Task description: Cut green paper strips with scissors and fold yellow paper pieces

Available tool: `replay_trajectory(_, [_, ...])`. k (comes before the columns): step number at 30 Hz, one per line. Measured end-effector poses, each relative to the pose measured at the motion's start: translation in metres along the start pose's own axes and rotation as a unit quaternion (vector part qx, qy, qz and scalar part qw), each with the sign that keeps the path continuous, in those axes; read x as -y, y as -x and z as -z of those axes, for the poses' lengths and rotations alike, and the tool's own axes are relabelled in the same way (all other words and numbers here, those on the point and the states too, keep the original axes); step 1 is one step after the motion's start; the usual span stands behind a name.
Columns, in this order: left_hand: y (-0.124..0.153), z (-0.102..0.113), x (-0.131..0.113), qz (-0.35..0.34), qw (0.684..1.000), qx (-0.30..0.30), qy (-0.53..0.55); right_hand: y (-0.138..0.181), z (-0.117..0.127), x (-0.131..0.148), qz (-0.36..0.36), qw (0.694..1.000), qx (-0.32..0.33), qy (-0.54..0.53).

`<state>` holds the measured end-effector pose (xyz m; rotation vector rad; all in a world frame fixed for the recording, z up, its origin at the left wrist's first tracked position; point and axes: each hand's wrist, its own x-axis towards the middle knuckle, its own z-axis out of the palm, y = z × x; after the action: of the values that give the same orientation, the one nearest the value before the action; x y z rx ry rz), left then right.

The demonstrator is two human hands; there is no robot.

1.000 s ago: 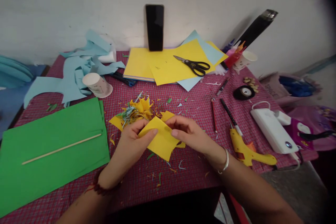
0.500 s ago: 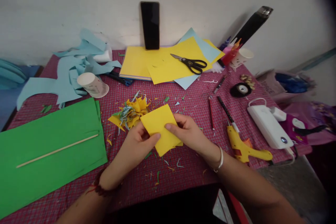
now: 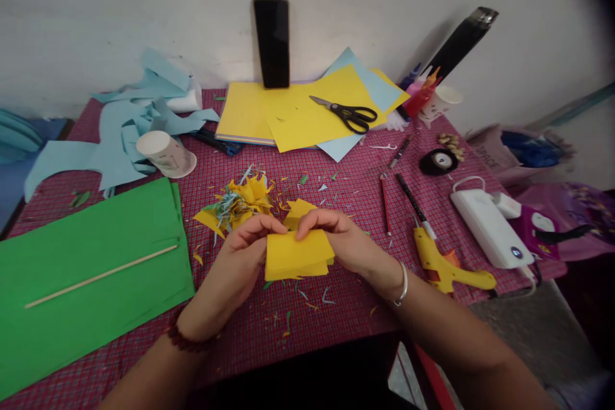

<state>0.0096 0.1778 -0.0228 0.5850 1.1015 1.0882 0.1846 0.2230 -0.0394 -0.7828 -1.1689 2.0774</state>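
Between my two hands is a small stack of yellow paper, bent over along its upper edge so a layered oblong faces me. My left hand grips its left end, fingers curled over the top. My right hand pinches the upper right part, thumb on the near face. Just behind my fingers another yellow paper piece shows in part; I cannot tell whether it belongs to the held stack. A heap of yellow and pale blue paper scraps lies beyond my left hand.
Green sheets with a thin wooden stick lie left. Scissors rest on yellow sheets at the back, near an upright phone. A yellow glue gun and white power bank are right. A paper cup stands back left.
The yellow paper was a flat, tilted square facing me; now it is bent over into a low oblong. Both hands have shifted their grip to its upper edge.
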Motion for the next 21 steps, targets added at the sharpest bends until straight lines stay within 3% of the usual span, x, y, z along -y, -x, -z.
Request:
replay_trajectory(9, [-0.002, 0.001, 0.003, -0.01, 1.0, -0.014, -0.002, 0.001, -0.001, 0.001, -0.018, 1.0, -0.012, 0.013])
replay_trajectory(14, [-0.003, 0.003, 0.008, -0.036, 0.996, -0.024, -0.074, 0.0, 0.001, -0.001, -0.01, 1.0, -0.013, 0.021])
replay_trajectory(21, [0.001, 0.008, -0.003, -0.068, 0.964, -0.123, -0.226, 0.0, 0.002, 0.003, -0.001, 0.995, -0.035, 0.096])
